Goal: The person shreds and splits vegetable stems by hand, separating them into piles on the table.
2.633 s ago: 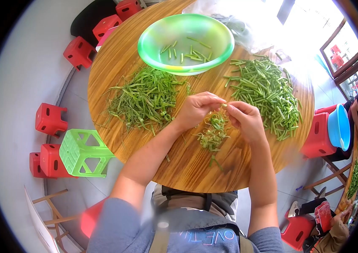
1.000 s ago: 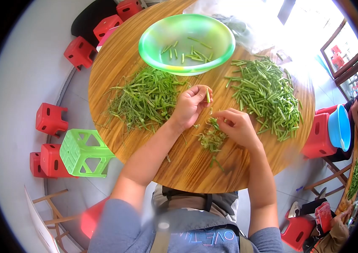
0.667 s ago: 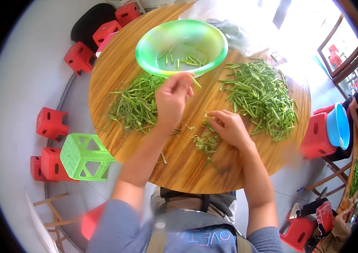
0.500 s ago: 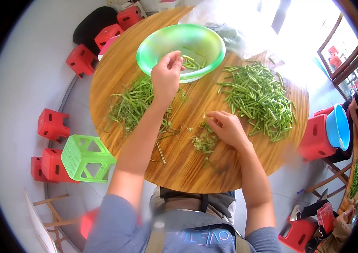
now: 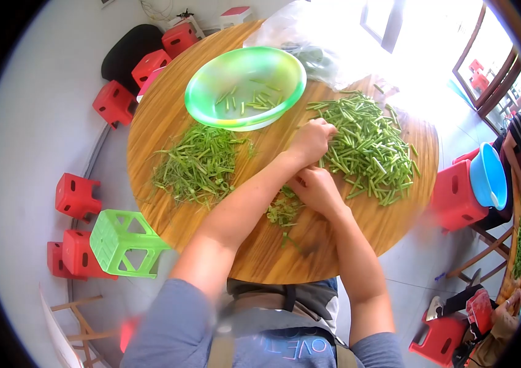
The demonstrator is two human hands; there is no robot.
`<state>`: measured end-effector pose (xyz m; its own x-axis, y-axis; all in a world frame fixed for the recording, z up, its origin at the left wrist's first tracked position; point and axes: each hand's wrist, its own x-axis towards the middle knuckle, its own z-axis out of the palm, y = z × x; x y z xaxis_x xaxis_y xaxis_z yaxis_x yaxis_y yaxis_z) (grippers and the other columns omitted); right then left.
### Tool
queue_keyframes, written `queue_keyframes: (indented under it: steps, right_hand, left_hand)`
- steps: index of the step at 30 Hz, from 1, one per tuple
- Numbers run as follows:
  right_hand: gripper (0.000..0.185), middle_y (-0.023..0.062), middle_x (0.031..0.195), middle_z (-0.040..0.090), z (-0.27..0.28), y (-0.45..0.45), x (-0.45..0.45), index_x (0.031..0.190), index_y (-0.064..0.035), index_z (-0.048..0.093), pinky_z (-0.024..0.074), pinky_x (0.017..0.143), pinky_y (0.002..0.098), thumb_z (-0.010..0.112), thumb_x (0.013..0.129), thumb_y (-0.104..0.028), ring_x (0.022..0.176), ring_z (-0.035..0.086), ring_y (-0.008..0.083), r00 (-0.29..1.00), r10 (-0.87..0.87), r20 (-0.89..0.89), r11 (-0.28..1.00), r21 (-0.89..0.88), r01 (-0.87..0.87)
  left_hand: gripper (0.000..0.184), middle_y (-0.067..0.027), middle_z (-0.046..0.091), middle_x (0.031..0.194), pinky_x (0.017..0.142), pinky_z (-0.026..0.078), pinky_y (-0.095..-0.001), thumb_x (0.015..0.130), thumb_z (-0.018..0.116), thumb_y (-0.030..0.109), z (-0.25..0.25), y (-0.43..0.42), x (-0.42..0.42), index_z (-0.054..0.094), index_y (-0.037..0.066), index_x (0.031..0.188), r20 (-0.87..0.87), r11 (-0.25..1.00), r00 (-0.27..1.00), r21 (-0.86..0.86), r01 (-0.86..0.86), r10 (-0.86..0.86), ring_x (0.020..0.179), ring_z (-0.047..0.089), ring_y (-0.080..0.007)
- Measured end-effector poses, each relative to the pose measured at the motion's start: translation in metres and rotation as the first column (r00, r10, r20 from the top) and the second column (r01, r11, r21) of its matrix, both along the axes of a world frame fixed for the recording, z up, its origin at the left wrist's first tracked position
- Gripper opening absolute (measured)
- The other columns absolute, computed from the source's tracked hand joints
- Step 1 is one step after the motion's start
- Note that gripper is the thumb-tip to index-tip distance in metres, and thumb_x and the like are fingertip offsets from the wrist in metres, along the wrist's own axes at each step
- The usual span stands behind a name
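My left hand [image 5: 311, 145] lies at the left edge of a heap of cut green stems [image 5: 374, 147], its fingers closed together. Whatever they pinch is hidden among the stems. Just below it my right hand [image 5: 317, 189] is curled over the table, partly covered by the left wrist; what it holds, if anything, I cannot make out. A small pile of pale green scraps [image 5: 284, 210] lies beside the right hand. Beyond my hands stands a green plastic basin [image 5: 196, 115] with several cut stem pieces [image 5: 260, 101] in it.
Loose leafy greens [image 5: 196, 165] are heaped on the left of the round wooden table [image 5: 273, 257]. A clear plastic bag [image 5: 334, 58] lies at the back. Red stools [image 5: 76, 196] and a green stool [image 5: 125, 242] stand around. At right are a blue basin [image 5: 487, 178] and other people.
My left hand has moved from over the basin to the right, down to the stem heap. More stem pieces show in the basin. The view has shifted slightly.
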<state>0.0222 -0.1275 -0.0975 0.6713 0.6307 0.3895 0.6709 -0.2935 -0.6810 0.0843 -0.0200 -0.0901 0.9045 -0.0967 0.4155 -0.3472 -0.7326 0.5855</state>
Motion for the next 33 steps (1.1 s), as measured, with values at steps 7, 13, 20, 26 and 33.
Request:
queue_keyframes:
  steps: [7, 13, 20, 26, 33]
  right_hand:
    - [0.019, 0.0163, 0.07, 0.06, 0.001, -0.001, 0.001, 0.074, -0.0005, 0.058, 0.048, 0.061, 0.0427, 0.059, 0.08, -0.019, 0.066, 0.059, 0.0348, 1.0, -0.002, -0.015, 1.0, -0.027, 0.001]
    - [0.017, 0.0159, 0.073, 0.061, -0.002, -0.003, 0.004, 0.077, -0.0017, 0.06, 0.0484, 0.062, 0.042, 0.059, 0.079, -0.019, 0.067, 0.059, 0.0346, 1.0, -0.026, -0.009, 1.0, 0.0, 0.026]
    - [0.011, 0.0149, 0.074, 0.062, 0.007, -0.002, 0.003, 0.086, -0.0026, 0.063, 0.0478, 0.059, 0.0356, 0.06, 0.081, -0.012, 0.063, 0.06, 0.0295, 0.967, -0.194, -0.164, 0.962, 0.16, 0.221]
    - [0.02, -0.0015, 0.067, 0.058, 0.021, -0.007, 0.007, 0.09, -0.0007, 0.063, 0.0388, 0.05, 0.0197, 0.058, 0.089, -0.02, 0.056, 0.05, 0.0047, 0.73, -0.059, -0.681, 0.907, 0.27, 0.325]
    - [0.018, -0.0029, 0.069, 0.055, 0.038, -0.009, 0.0, 0.091, -0.0035, 0.063, 0.0322, 0.046, 0.0169, 0.057, 0.09, -0.02, 0.054, 0.044, 0.0024, 0.505, 0.19, -0.842, 0.901, 0.354, 0.25]
  left_hand:
    - [0.01, -0.0142, 0.057, 0.094, 0.078, 0.045, -0.0408, 0.079, 0.061, 0.011, 0.001, -0.005, 0.015, 0.06, 0.005, 0.087, -0.08, 0.988, 0.997, 0.156, -0.008, 0.021, 0.09, 0.056, -0.0327]
    - [0.01, -0.0138, 0.06, 0.085, 0.075, 0.045, -0.0404, 0.079, 0.062, 0.011, 0.003, -0.002, 0.019, 0.058, 0.005, 0.086, -0.032, 0.971, 0.999, 0.237, -0.015, 0.024, 0.083, 0.057, -0.0355]
    - [0.016, -0.0051, 0.063, 0.085, 0.064, 0.046, -0.0241, 0.088, 0.058, 0.01, 0.024, 0.019, -0.042, 0.058, 0.001, 0.101, -0.207, 0.482, 0.955, -0.872, -0.082, -0.212, 0.078, 0.059, -0.0112]
    - [0.023, -0.004, 0.062, 0.09, 0.063, 0.044, -0.0217, 0.089, 0.057, 0.014, -0.003, 0.062, -0.084, 0.058, 0.003, 0.11, -0.213, 0.115, 0.886, -0.977, -0.181, -0.412, 0.077, 0.056, -0.0099]
    - [0.02, -0.0023, 0.063, 0.095, 0.073, 0.046, -0.0206, 0.088, 0.057, 0.007, -0.009, 0.068, -0.091, 0.062, 0.002, 0.107, -0.219, 0.352, 0.898, -0.933, -0.079, -0.38, 0.082, 0.056, -0.0072]
